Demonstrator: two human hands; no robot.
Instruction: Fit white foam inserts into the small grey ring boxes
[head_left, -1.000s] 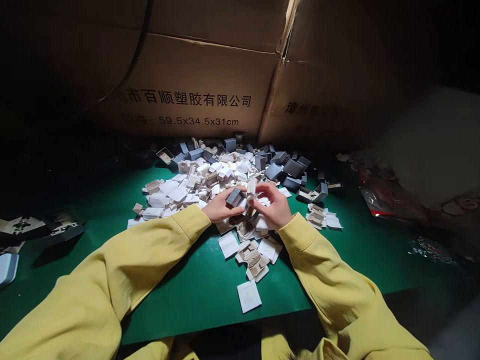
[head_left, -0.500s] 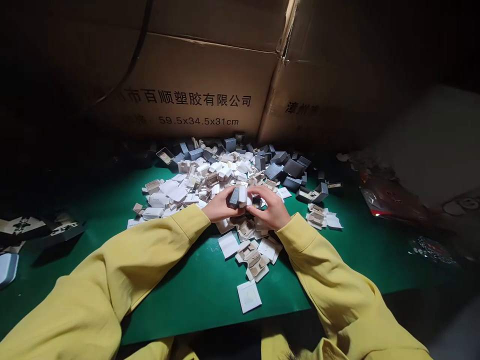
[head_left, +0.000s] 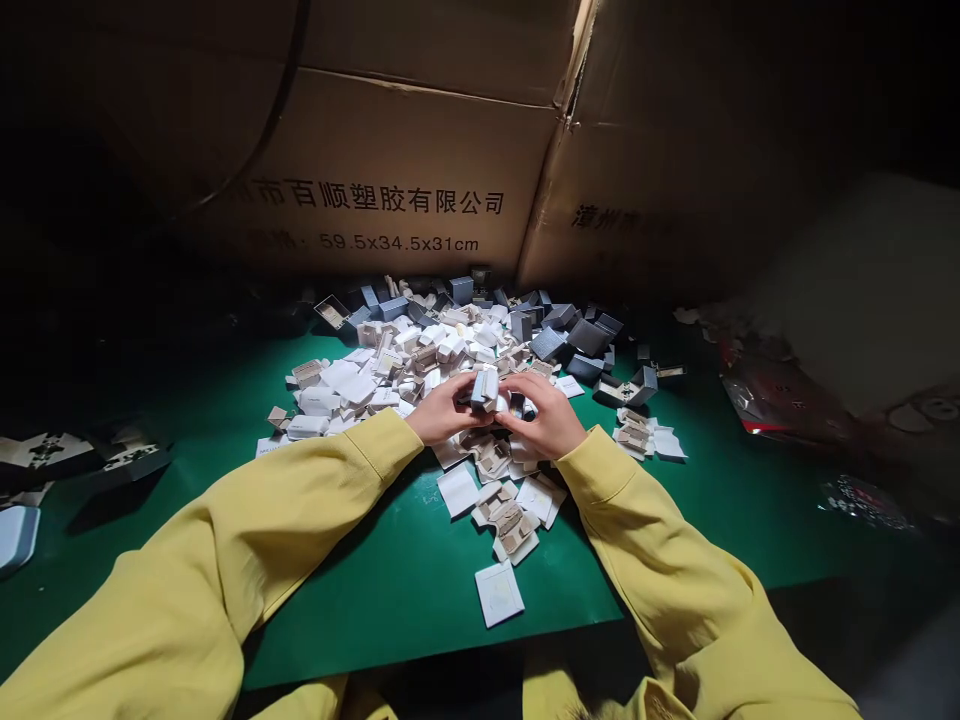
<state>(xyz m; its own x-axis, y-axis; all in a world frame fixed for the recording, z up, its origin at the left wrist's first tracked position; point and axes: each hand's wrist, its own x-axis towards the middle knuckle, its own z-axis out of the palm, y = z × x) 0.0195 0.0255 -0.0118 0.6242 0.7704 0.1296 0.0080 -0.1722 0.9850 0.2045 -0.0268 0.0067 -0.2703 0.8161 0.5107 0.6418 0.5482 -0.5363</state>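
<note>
A small grey-and-white box (head_left: 485, 389) is held between my two hands, above the near side of a heap of white card inserts (head_left: 341, 380). My left hand (head_left: 444, 412) grips the box from the left, fingers curled round its lower side. From the right, my right hand (head_left: 546, 415) has its thumb and forefinger curved at the box; whether both press on it is hard to make out. Below the hands, a folded card insert (head_left: 508, 525) and a flat white square (head_left: 499, 593) lie on the green table (head_left: 360, 620).
Dark grey small boxes (head_left: 589, 337) sit at the heap's back and right. Large cardboard cartons (head_left: 405, 150) stand behind. Opened dark boxes (head_left: 49, 452) lie at the left, beside a pale blue-rimmed object (head_left: 16, 538). Clear plastic bags (head_left: 780, 400) rest at the right.
The grey-and-white box has turned in my hands: its dark grey face has swung away, and a lighter side shows. Both hands stay in nearly the same place.
</note>
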